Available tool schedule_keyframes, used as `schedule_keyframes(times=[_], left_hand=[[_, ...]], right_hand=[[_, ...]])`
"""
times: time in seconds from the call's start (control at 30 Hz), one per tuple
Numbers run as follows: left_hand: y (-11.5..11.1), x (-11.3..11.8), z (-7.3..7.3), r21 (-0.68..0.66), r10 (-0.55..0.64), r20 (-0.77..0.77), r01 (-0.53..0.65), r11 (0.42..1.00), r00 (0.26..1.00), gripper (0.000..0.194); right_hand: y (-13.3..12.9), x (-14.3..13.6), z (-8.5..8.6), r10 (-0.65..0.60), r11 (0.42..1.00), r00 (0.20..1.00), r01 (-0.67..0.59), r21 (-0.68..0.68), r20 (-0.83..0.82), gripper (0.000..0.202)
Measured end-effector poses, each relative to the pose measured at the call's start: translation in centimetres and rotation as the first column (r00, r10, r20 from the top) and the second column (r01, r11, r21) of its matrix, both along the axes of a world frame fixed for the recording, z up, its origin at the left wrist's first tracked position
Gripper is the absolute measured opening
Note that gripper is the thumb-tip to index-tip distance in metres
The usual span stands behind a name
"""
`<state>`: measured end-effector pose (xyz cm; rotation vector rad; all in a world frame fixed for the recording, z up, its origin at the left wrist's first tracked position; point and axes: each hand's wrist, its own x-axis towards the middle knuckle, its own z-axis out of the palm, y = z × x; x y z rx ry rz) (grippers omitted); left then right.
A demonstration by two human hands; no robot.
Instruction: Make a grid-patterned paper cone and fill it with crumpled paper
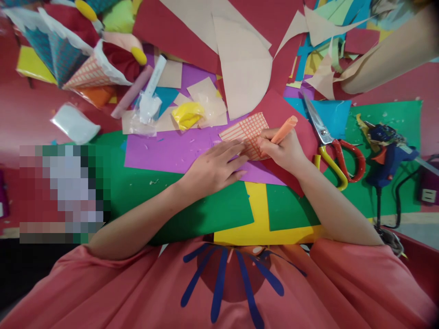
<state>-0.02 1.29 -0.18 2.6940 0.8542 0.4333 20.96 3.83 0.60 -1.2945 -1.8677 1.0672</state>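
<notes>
My right hand (283, 148) is closed around an orange marker (285, 128), whose tip is hidden under the fingers. Beneath it lies a beige piece of paper or foam (245, 130) with orange grid lines, fully crossed on the right and only striped at its left end. My left hand (219, 164) rests flat on the lower left part of that piece, fingers stretched out. The piece lies on a purple sheet (164, 153) and partly over a red sheet (295, 169).
Large scissors (329, 137) with red and yellow handles lie right of my right hand, beside a blue glue gun (387, 164). Paper cones (99, 68) stand at the upper left. Yellow clay (188, 115), a white packet (75, 123) and beige offcuts (245, 64) lie around the green sheets (192, 208).
</notes>
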Motion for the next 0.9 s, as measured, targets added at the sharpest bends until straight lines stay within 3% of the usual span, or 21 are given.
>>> schedule_keyframes(times=[0.23,0.33,0.47,0.6,0.9], left_hand=[[0.0,0.0,0.1,0.031,-0.001,0.0,0.001,1.0,1.0,0.029],[0.0,0.0,0.1,0.008,-0.004,0.002,0.004,1.0,1.0,0.03],[0.1,-0.1,-0.1,-0.03,0.006,0.018,-0.006,1.0,1.0,0.032],[0.1,-0.1,0.0,-0.044,0.017,0.021,-0.016,0.999,1.0,0.035],[-0.8,0.2,0.5,0.059,-0.188,-0.04,0.191,0.98,0.981,0.036]], right_hand=[[0.0,0.0,0.2,0.001,1.0,0.999,0.0,-0.019,0.039,0.032],[-0.1,0.0,0.2,-0.027,0.998,0.998,0.023,-0.065,-0.06,0.029],[-0.3,0.1,0.1,-0.185,0.981,0.952,0.163,-0.108,-0.243,0.031],[-0.6,0.3,-0.3,-0.326,0.945,0.902,0.32,-0.07,-0.283,0.04],[-0.7,0.5,0.0,-0.2,0.98,0.95,0.197,-0.037,-0.239,0.026]])
